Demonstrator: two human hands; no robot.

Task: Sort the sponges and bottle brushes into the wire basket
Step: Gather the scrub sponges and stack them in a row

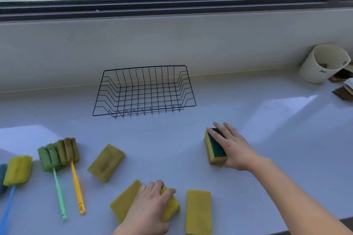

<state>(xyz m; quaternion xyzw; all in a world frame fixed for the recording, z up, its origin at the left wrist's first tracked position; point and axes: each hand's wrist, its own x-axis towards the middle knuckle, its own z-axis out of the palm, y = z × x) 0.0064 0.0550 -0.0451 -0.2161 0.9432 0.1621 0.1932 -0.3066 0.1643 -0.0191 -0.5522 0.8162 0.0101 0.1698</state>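
White countertop point(267, 120) beneath a window. Wire basket point(144, 89) stands at back centre, its grid floor bare; white cup point(322, 63), far right, holds brown scraps. Right hand point(233, 147) clasps a green-faced sponge point(215, 150) before the basket. Left hand point(150, 204) curls over a yellow sponge point(122, 202) near the front edge. Second yellow sponge point(198, 212) lies beside it, third yellow sponge point(106, 162) and foam-headed bottle brushes point(57, 154) farther left, all outside the basket.

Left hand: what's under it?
A yellow sponge lying on the counter, gripped by the left hand. Its two ends show; the middle is covered by the hand and cannot be seen.
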